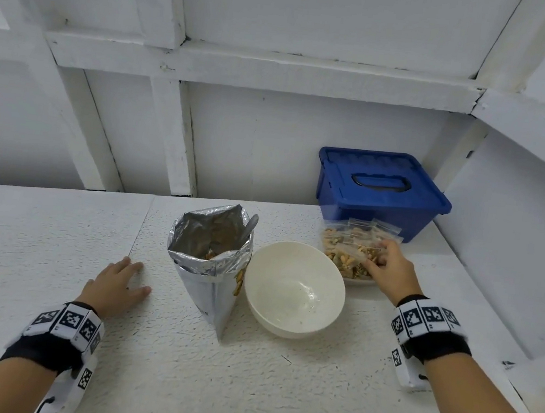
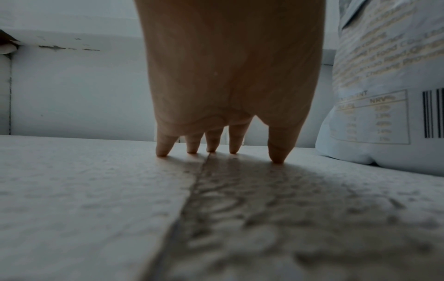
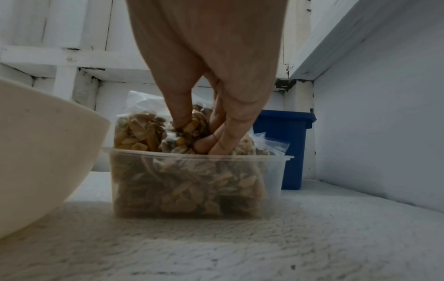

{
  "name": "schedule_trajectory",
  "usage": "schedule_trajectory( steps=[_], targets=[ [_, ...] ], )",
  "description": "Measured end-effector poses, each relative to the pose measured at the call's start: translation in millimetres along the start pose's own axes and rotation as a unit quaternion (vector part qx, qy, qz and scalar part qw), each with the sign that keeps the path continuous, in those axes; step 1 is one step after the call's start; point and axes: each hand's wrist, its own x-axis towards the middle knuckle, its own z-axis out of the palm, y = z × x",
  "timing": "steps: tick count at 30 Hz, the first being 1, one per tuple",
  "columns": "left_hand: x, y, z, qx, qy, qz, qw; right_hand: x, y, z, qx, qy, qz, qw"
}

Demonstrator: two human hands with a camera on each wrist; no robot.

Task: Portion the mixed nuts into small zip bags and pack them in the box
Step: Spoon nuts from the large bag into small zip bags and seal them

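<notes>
A clear plastic box [image 3: 273,171] [image 1: 362,282] holds several small zip bags of mixed nuts [image 3: 141,133] [image 1: 345,245], heaped above its rim. My right hand [image 3: 197,133] [image 1: 382,261] reaches into the heap from above, thumb and fingers pinching one filled bag on top. The open foil nut bag [image 1: 211,250] [image 2: 384,95] stands mid-table with a spoon handle [image 1: 251,224] poking out. Left of the foil bag, my left hand [image 1: 120,282] [image 2: 221,150] rests on the table, fingertips down and spread, holding nothing.
An empty white bowl [image 1: 294,290] [image 3: 40,152] sits between the foil bag and the clear box. A blue lidded crate [image 1: 378,188] [image 3: 286,144] stands behind the box in the back right corner. A white wall [image 3: 384,114] runs close along the right.
</notes>
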Motion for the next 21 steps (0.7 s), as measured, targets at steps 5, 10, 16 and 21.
schedule_trajectory(
  steps=[5,10,16,21],
  targets=[
    [0.6,-2.8,0.9,-0.01,0.006,0.002,1.0,0.5,5.8,-0.4,0.042,0.004,0.0,0.999],
    [0.5,-0.8,0.1,-0.009,0.009,0.005,1.0,-11.6,1.9,-5.2,0.05,0.08,-0.021,0.995],
    [-1.2,2.6,-2.6,-0.014,0.007,0.003,1.0,-43.7,-27.2,7.6,0.036,0.062,-0.112,0.991],
    [-3.9,5.0,-4.0,-0.022,0.01,-0.001,1.0,-54.6,-48.4,44.1,-0.095,-0.123,-0.193,0.969]
  ],
)
